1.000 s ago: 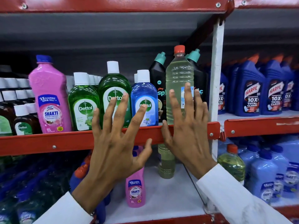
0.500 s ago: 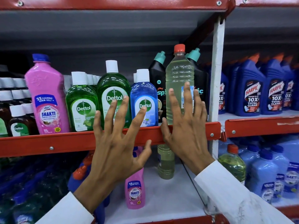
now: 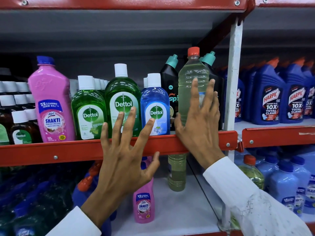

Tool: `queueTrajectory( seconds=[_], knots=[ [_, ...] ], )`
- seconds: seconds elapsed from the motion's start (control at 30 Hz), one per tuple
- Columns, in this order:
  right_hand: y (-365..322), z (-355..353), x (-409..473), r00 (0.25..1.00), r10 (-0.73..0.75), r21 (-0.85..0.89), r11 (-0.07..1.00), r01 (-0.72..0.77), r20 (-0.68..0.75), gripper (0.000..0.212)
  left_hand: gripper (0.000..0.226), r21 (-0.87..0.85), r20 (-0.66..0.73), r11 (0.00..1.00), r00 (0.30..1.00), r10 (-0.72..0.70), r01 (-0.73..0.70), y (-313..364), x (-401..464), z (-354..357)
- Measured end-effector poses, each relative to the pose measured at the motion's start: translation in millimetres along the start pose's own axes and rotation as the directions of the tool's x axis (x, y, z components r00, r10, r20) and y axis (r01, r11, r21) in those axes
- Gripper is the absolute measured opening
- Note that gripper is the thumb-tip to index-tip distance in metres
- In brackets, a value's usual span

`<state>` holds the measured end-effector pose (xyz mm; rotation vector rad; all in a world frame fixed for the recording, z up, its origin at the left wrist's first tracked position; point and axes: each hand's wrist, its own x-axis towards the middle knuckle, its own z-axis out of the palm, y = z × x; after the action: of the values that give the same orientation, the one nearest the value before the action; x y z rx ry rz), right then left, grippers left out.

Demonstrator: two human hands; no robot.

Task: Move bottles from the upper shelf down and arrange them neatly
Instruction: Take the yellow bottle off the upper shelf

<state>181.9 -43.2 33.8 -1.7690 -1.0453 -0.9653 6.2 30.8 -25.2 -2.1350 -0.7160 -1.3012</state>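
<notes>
A tall clear bottle (image 3: 189, 86) of pale yellow-green liquid with a red cap stands at the right end of the upper shelf (image 3: 51, 152). My right hand (image 3: 199, 126) is spread flat against its front, thumb by its lower left side, fingers apart. My left hand (image 3: 124, 157) hovers open with splayed fingers in front of the large green Dettol bottle (image 3: 122, 92) and the blue Dettol bottle (image 3: 155, 106). A smaller green Dettol bottle (image 3: 88, 113) and a pink Shakti bottle (image 3: 51, 99) stand further left. On the lower shelf (image 3: 179, 210) stand a small pink Shakti bottle (image 3: 144, 206) and another yellow-green bottle (image 3: 176, 174).
Black bottles with teal caps (image 3: 168, 77) stand behind the clear bottle. A white upright post (image 3: 233, 74) divides the bay from blue Harpic bottles (image 3: 269, 99) on the right. Brown Dettol bottles crowd the far left; dark and blue bottles fill the lower left and lower right.
My right hand has slid a little higher up the clear bottle. My left hand has sunk slightly. No bottle has moved.
</notes>
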Motion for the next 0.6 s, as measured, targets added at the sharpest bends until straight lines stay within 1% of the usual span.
queueTrajectory(
  seconds=[0.1,0.23,0.33,0.4,0.47,0.53,0.6],
  knots=[
    [0,1,6,1.000,0.030,0.047,0.998,-0.030,-0.005,0.101,0.079,-0.024,0.003,1.000,1.000,0.002,-0.002,-1,-2,5],
    [4,4,21,0.991,0.131,0.189,0.974,-0.126,-0.015,0.120,0.077,-0.076,0.012,0.997,1.000,0.014,-0.013,-2,-7,15],
    [11,7,30,0.980,0.197,0.282,0.941,-0.189,0.000,0.125,0.076,-0.075,0.018,0.997,0.999,0.035,-0.033,-5,-11,26],
    [14,9,32,0.976,0.216,0.357,0.913,-0.198,-0.009,0.123,0.075,-0.058,0.011,0.997,0.998,0.054,-0.053,-7,-15,32],
    [15,10,32,0.971,0.233,0.432,0.882,-0.190,-0.048,0.118,0.075,-0.042,0.008,0.997,0.998,0.065,-0.064,-7,-19,35],
    [15,7,30,0.959,0.250,0.502,0.852,-0.151,-0.136,0.109,0.077,-0.031,0.006,0.997,0.997,0.071,-0.071,-7,-21,37],
    [13,-1,25,0.932,0.260,0.554,0.829,-0.082,-0.251,0.102,0.078,-0.038,0.003,0.997,0.998,0.067,-0.067,-7,-21,38]
  ],
)
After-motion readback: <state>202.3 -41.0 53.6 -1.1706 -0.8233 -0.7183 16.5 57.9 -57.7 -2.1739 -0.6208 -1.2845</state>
